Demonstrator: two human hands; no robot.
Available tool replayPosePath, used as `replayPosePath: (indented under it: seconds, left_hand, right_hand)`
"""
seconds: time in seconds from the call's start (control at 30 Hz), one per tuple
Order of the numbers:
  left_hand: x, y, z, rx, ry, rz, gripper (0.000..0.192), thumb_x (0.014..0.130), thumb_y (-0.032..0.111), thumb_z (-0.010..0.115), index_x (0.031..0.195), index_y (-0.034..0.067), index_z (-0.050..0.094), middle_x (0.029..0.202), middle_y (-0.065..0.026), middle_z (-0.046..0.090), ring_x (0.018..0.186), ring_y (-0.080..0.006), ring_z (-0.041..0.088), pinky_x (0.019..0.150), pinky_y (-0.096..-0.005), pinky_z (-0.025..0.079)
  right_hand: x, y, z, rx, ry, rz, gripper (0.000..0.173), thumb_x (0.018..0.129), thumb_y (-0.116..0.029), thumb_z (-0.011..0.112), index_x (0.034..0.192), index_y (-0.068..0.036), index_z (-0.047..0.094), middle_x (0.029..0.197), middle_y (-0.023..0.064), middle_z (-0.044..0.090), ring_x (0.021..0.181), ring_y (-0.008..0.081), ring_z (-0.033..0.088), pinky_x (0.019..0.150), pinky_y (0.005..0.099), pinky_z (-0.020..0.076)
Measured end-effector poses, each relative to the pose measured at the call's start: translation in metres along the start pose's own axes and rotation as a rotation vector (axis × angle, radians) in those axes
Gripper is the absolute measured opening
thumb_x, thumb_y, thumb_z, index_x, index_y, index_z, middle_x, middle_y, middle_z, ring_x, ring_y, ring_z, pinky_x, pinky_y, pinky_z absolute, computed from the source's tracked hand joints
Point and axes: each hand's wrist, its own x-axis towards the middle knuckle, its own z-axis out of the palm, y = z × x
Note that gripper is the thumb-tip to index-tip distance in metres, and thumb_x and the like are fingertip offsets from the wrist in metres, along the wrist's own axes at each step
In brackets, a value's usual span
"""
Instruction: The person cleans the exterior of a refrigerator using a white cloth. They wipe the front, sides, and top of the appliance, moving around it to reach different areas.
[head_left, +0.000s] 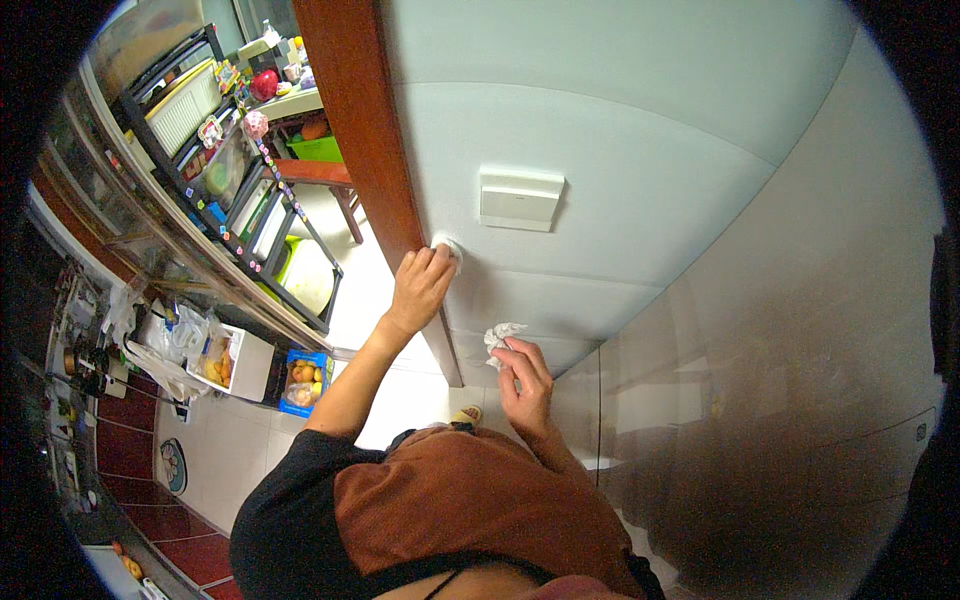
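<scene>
My left hand is raised against the pale wall beside the brown wooden door frame. Its fingers press a white crumpled tissue or cloth to the wall; much of it is hidden under them. Lower and to the right, my right hand pinches another crumpled white tissue between thumb and fingers, in front of the wall's lower part. Above both hands, a white wall switch with a cover is mounted on the wall.
At right stands a large glossy brownish panel. Beyond the door frame, left, are a black shelf rack and a red-brown stool. A blue box of fruit and a white foam box lie lower left, beside plastic bags.
</scene>
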Motion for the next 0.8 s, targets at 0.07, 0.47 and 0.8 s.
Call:
replayPosePath:
  seconds: [0.07,0.47,0.8]
  left_hand:
    - [0.002,0.001,-0.008,-0.118,-0.010,-0.020,0.024,0.073,0.002,0.066,0.097,-0.001,0.064,0.106,-0.0127,0.060,0.085,-0.0273,0.054,0.071,-0.0382,0.044]
    - [0.151,0.029,-0.042,-0.258,0.396,0.088,0.037,0.068,0.000,0.067,0.106,0.001,0.064,0.103,-0.0105,0.062,0.085,-0.0266,0.055,0.071,-0.0379,0.045]
    - [0.154,0.023,-0.046,-0.218,0.115,0.127,0.036,0.072,0.001,0.067,0.108,0.001,0.065,0.106,-0.0094,0.062,0.083,-0.0258,0.055,0.069,-0.0377,0.046]
  right_hand:
    - [0.000,0.001,0.000,-0.006,0.001,-0.013,0.027,0.083,0.013,0.056,0.105,0.002,0.068,0.114,0.0179,0.065,0.101,0.0317,0.065,0.080,0.0351,0.0547]
    - [0.002,0.000,-0.003,-0.032,0.035,-0.039,0.028,0.082,0.013,0.058,0.105,0.001,0.068,0.112,0.0181,0.065,0.102,0.0342,0.064,0.087,0.0398,0.0526]
    - [0.003,0.011,0.005,-0.029,0.064,0.046,0.028,0.084,0.012,0.057,0.106,0.001,0.069,0.113,0.0173,0.064,0.098,0.0304,0.065,0.079,0.0358,0.0536]
